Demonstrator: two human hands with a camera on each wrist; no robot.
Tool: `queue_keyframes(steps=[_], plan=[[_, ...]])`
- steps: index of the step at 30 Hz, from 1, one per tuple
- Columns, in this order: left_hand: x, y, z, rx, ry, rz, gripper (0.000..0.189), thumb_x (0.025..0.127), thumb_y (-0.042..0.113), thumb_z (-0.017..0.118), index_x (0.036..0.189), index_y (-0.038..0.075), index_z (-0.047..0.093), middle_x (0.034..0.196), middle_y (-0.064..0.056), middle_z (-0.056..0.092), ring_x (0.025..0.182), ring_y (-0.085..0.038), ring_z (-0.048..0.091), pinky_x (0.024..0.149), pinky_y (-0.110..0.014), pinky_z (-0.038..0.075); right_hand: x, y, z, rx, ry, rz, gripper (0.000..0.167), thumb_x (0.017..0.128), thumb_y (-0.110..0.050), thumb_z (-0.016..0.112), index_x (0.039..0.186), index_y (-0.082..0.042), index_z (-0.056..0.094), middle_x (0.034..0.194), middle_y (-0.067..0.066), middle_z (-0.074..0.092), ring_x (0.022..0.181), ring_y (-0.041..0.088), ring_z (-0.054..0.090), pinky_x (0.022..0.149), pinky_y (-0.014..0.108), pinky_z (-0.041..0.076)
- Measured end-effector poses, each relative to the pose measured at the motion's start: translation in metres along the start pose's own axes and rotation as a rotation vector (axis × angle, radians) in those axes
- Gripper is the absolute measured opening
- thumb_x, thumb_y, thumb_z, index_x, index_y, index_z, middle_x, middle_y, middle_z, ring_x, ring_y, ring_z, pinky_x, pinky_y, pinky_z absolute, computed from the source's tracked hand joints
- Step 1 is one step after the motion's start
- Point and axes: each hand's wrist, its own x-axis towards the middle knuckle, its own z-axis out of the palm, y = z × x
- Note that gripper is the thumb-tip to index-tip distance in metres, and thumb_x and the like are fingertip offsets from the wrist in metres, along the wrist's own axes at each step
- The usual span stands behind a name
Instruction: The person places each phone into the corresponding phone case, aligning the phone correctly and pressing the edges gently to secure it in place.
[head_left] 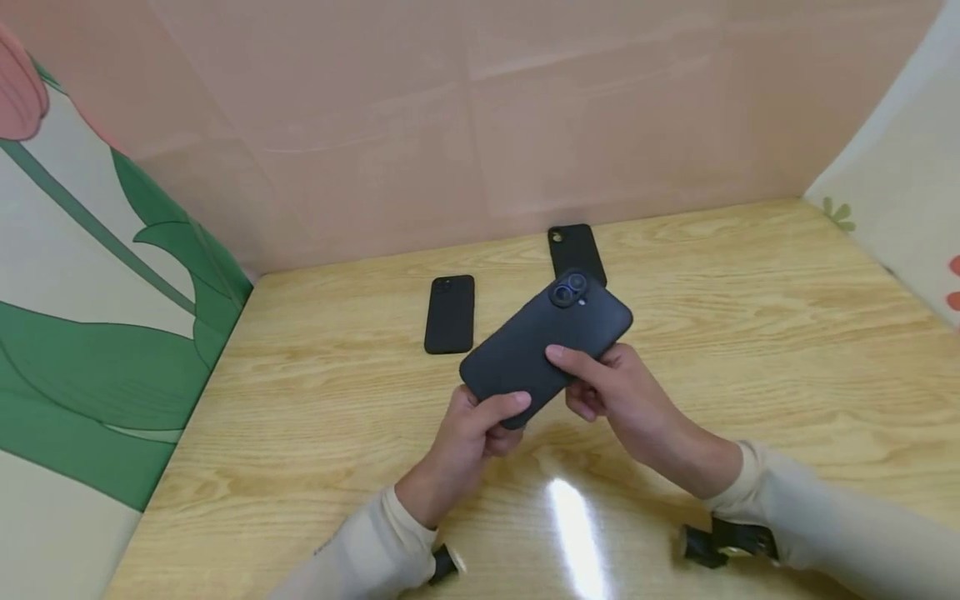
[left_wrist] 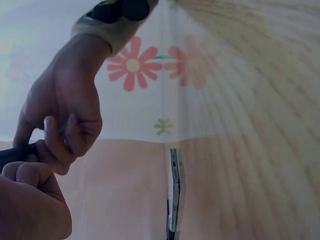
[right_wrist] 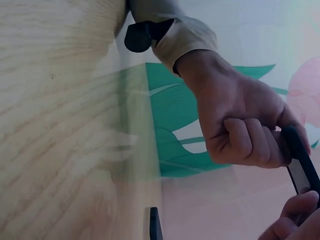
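Observation:
Both hands hold a dark smartphone (head_left: 525,358) tilted above the table, its back with a round two-lens camera bump towards the head camera. My left hand (head_left: 476,433) pinches the lower left end, thumb lying across the back. My right hand (head_left: 630,400) grips the lower right edge, with its thumb on the back and its other fingers curled underneath. In the right wrist view, a grey strip shows on the side of the held phone (right_wrist: 302,172). Behind it lie a black phone (head_left: 450,315) and a black phone case (head_left: 577,250) with a camera cutout, partly covered by the held phone.
The wooden table (head_left: 315,433) ends at a pink cloth wall (head_left: 375,125), with printed cloths at both sides. A light-edged flat slab (left_wrist: 174,190) lies edge-on in the left wrist view. Black wrist devices (head_left: 727,542) sit below the sleeves.

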Motion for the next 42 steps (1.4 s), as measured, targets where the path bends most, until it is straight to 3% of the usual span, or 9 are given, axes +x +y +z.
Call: queue_keyframes(steps=[7, 13, 18, 22, 25, 29, 32, 37, 42], plan=[[0.005, -0.004, -0.001, -0.066, 0.036, 0.052, 0.025, 0.096, 0.013, 0.051, 0.071, 0.015, 0.047, 0.05, 0.011, 0.029, 0.043, -0.005, 0.023, 0.046, -0.022, 0.016, 0.002, 0.002, 0.003, -0.031, 0.091, -0.026, 0.022, 0.1, -0.022, 0.06, 0.079, -0.015, 0.061, 0.059, -0.004, 0.042, 0.057, 0.014, 0.04, 0.057, 0.03, 0.032], [0.005, -0.013, 0.007, -0.056, -0.004, 0.002, 0.02, 0.098, 0.018, 0.051, 0.079, 0.017, 0.047, 0.059, 0.007, 0.036, 0.051, -0.007, 0.033, 0.049, -0.019, 0.028, -0.001, 0.005, 0.006, -0.033, 0.115, 0.016, 0.019, 0.1, -0.025, 0.061, 0.084, -0.014, 0.065, 0.062, -0.006, 0.05, 0.06, 0.011, 0.048, 0.06, 0.026, 0.042], [0.005, -0.014, 0.008, -0.076, -0.005, 0.155, 0.021, 0.096, 0.009, 0.05, 0.077, 0.016, 0.046, 0.058, 0.005, 0.033, 0.049, -0.008, 0.03, 0.045, -0.02, 0.026, -0.004, 0.005, 0.009, -0.008, 0.1, 0.036, 0.012, 0.1, -0.026, 0.06, 0.097, -0.017, 0.066, 0.068, -0.007, 0.055, 0.064, 0.008, 0.051, 0.063, 0.024, 0.047], [0.003, -0.01, 0.003, -0.13, -0.008, 0.243, 0.029, 0.093, 0.004, 0.046, 0.068, 0.017, 0.036, 0.054, 0.004, 0.022, 0.043, -0.009, 0.021, 0.041, -0.023, 0.016, -0.003, 0.002, 0.007, -0.033, 0.141, 0.043, 0.019, 0.101, -0.027, 0.057, 0.089, -0.021, 0.07, 0.066, -0.007, 0.054, 0.065, 0.009, 0.049, 0.064, 0.024, 0.043], [0.002, -0.008, 0.001, -0.175, 0.008, 0.287, 0.019, 0.093, 0.005, 0.046, 0.078, 0.016, 0.048, 0.053, 0.004, 0.019, 0.042, -0.009, 0.017, 0.041, -0.024, 0.013, -0.001, 0.002, 0.005, -0.061, 0.114, 0.075, 0.029, 0.102, -0.03, 0.055, 0.078, -0.022, 0.07, 0.062, -0.006, 0.047, 0.063, 0.01, 0.044, 0.061, 0.025, 0.036], [0.002, -0.012, 0.001, -0.183, 0.015, 0.344, 0.025, 0.099, 0.004, 0.046, 0.119, 0.017, 0.053, 0.053, 0.004, 0.022, 0.042, -0.008, 0.02, 0.04, -0.022, 0.016, -0.001, 0.006, 0.006, -0.043, 0.082, 0.074, 0.028, 0.103, -0.031, 0.054, 0.081, -0.021, 0.068, 0.061, -0.006, 0.044, 0.062, 0.011, 0.041, 0.059, 0.026, 0.032], [0.005, -0.014, 0.004, -0.137, 0.032, 0.236, 0.01, 0.103, 0.011, 0.047, 0.104, 0.016, 0.055, 0.055, 0.005, 0.029, 0.045, -0.007, 0.028, 0.042, -0.019, 0.024, -0.004, 0.008, 0.009, -0.039, 0.13, 0.03, 0.026, 0.102, -0.03, 0.056, 0.082, -0.019, 0.068, 0.062, -0.005, 0.046, 0.065, 0.012, 0.044, 0.063, 0.025, 0.037], [0.008, -0.014, 0.011, -0.072, 0.018, 0.002, 0.03, 0.105, 0.028, 0.048, 0.078, 0.013, 0.048, 0.061, 0.005, 0.037, 0.052, -0.008, 0.037, 0.05, -0.02, 0.033, -0.009, 0.01, 0.014, -0.075, 0.092, 0.043, 0.024, 0.102, -0.03, 0.056, 0.085, -0.017, 0.067, 0.067, -0.006, 0.054, 0.072, 0.011, 0.052, 0.073, 0.027, 0.048], [0.004, -0.013, 0.008, -0.136, 0.025, 0.048, 0.021, 0.104, 0.023, 0.048, 0.087, 0.014, 0.057, 0.057, 0.008, 0.03, 0.047, -0.004, 0.032, 0.047, -0.017, 0.027, -0.009, 0.011, 0.016, -0.095, -0.043, 0.061, 0.024, 0.104, -0.028, 0.053, 0.085, -0.017, 0.065, 0.065, -0.007, 0.049, 0.065, 0.01, 0.047, 0.064, 0.024, 0.043]])
